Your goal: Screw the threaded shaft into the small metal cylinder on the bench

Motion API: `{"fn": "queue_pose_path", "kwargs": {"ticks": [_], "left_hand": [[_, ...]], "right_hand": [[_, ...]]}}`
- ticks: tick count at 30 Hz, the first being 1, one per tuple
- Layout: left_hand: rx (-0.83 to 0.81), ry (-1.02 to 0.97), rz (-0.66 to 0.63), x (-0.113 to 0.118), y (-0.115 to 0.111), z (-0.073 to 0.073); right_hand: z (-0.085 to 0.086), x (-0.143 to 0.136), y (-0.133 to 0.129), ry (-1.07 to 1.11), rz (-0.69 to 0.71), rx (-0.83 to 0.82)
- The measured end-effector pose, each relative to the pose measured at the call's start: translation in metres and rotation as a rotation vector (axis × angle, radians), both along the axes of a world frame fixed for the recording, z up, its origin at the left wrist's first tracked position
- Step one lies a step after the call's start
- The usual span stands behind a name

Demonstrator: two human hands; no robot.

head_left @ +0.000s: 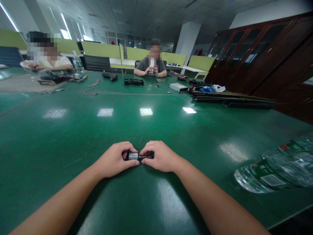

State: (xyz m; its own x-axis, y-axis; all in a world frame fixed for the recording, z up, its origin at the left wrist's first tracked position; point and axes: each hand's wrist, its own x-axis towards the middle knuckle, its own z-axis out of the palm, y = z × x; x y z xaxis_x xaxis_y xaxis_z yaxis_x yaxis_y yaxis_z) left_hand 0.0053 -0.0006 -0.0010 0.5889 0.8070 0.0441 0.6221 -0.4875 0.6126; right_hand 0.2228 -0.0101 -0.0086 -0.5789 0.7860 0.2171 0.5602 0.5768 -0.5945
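Low over the green table (137, 127), both hands meet around a small metal part. My left hand (116, 160) is closed on a short silver cylinder (133, 156), with thumb and fingers on either side of it. Out of the cylinder's right end runs a dark rod (142, 157) that looks ridged or threaded. My right hand (160, 156) pinches this rod between thumb and fingers. The cylinder and rod lie in one line, roughly level. Fingers hide part of both pieces, and the cylinder's left end is mostly covered.
Clear plastic bottles (274, 169) lie at right. Along the far side are a power drill (110, 76), a black slotted block (134, 81), a cord (91, 88), a white box (178, 87) and long black bars (220, 97). Two people sit across the table.
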Motion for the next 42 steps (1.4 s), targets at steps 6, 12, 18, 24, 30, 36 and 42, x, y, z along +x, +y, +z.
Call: {"fn": "queue_pose_path", "kwargs": {"ticks": [6, 12, 18, 24, 30, 36, 42], "left_hand": [[0.009, 0.002, -0.006, -0.0003, 0.0007, -0.0004], [0.005, 0.006, -0.010, -0.0006, 0.0009, 0.0002], [0.006, 0.003, -0.013, -0.0007, 0.0008, -0.0001], [0.001, 0.004, -0.003, -0.0002, 0.0002, 0.0012], [-0.004, 0.004, 0.003, -0.0010, -0.0003, 0.0017], [-0.005, 0.008, 0.005, -0.0005, 0.0004, 0.0013], [0.003, 0.009, 0.003, -0.0014, -0.0005, 0.0013]], "right_hand": [[0.0016, 0.0010, 0.0000, -0.024, 0.000, -0.004], [0.0016, 0.0020, 0.0006, -0.021, -0.011, -0.003], [-0.0003, 0.0029, 0.0008, -0.020, -0.018, -0.007], [0.0009, 0.0051, 0.0015, -0.027, -0.033, -0.013], [0.0011, 0.0058, 0.0016, -0.020, -0.041, -0.025], [0.0025, 0.0080, 0.0012, -0.033, -0.049, -0.027], [0.0049, 0.0090, 0.0018, -0.041, -0.055, -0.040]]}}
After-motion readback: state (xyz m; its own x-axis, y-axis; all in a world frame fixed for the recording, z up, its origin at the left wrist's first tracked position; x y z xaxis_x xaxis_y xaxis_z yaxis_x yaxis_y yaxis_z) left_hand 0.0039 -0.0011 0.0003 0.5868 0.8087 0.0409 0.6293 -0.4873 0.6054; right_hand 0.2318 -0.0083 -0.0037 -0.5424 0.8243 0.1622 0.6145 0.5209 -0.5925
